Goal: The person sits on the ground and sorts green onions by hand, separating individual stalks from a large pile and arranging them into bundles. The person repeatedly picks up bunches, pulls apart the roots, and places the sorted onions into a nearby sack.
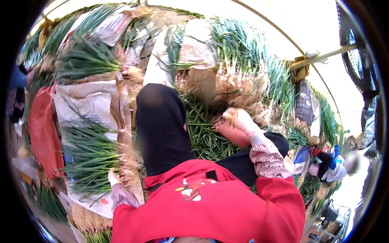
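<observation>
My left hand (pixel 114 178) is at the stems of a pile of green onions (pixel 91 158) on my left, its fingers closed on some of them and partly hidden by the leaves. The pile lies on a white sack (pixel 85 101), roots pointing toward me. My right hand (pixel 240 121) is closed in a fist above my bare lower leg (pixel 231 133). A small dark loop shows beside its fingers; what it holds, I cannot make out. Between my legs, loose cut green leaves (pixel 206 139) cover the ground.
Rooted green onions (pixel 239 52) stand bundled ahead of me, beside a pale sack (pixel 197 44). Another large bunch (pixel 87 60) lies far left, above a red sack (pixel 43 131). Another person (pixel 334 164) sits at the right. A pole (pixel 322 58) crosses the upper right.
</observation>
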### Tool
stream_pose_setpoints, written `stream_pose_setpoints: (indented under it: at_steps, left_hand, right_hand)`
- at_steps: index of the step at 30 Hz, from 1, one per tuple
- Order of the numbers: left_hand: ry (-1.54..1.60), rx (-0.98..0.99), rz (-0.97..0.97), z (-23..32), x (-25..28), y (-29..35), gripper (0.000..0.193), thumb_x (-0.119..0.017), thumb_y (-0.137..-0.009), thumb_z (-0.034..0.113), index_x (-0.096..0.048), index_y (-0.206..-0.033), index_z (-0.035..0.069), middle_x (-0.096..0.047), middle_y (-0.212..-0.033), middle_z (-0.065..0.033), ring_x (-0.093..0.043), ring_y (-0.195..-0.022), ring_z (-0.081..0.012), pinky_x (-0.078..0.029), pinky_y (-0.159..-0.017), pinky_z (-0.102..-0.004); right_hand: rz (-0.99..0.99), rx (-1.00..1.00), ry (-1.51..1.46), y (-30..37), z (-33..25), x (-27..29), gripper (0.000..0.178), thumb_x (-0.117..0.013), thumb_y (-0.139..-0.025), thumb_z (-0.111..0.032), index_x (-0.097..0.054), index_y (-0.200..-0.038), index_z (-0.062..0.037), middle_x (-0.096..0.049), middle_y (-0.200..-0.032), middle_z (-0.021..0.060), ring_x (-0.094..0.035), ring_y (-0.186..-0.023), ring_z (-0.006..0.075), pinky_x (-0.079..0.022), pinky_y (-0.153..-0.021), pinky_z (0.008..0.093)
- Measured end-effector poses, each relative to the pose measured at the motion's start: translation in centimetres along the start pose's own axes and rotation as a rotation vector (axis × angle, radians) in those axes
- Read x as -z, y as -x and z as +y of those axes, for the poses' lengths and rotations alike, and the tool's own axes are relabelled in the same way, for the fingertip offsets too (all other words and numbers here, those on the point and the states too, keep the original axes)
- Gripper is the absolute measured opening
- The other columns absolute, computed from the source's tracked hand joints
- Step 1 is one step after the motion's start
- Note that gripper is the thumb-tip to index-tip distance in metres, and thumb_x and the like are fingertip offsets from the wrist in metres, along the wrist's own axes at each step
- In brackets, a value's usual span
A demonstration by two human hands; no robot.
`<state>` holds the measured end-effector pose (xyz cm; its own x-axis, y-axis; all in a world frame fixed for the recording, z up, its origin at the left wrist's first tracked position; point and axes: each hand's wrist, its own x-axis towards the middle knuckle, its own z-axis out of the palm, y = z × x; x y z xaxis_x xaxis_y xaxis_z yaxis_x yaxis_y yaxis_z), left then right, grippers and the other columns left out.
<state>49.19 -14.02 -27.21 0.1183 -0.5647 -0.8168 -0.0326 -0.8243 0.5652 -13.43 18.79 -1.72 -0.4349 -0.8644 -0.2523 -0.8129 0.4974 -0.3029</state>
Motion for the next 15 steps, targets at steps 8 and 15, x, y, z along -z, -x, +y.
stream_pose_setpoints:
  at_steps: [8,15]
  left_hand:
    - [-0.119,-1.141,-0.537,21.3,-30.9,28.0,0.026,-0.044,-0.097,0.005,-0.056,-0.117,-0.005,-0.058,-0.12,-0.0129,-0.058,-0.111,-0.0229,-0.047,-0.099,-0.0324]
    - [-0.469,-0.838,-1.285,13.5,-53.5,35.8,0.026,-0.051,-0.095,0.018,-0.063,-0.112,0.003,-0.067,-0.104,-0.0078,-0.064,-0.089,-0.0148,-0.047,-0.079,-0.0265]
  right_hand:
    - [0.206,-0.763,-0.242,-14.0,6.8,6.9,0.041,-0.056,-0.086,-0.048,-0.069,-0.093,-0.01,-0.07,-0.089,0.0106,-0.066,-0.079,0.0264,-0.051,-0.076,0.0382]
    - [0.452,-0.624,-0.823,-9.5,7.6,9.0,0.024,-0.044,-0.095,-0.024,-0.06,-0.093,-0.0061,-0.066,-0.074,0.009,-0.056,-0.055,0.0105,-0.047,-0.055,0.0229]
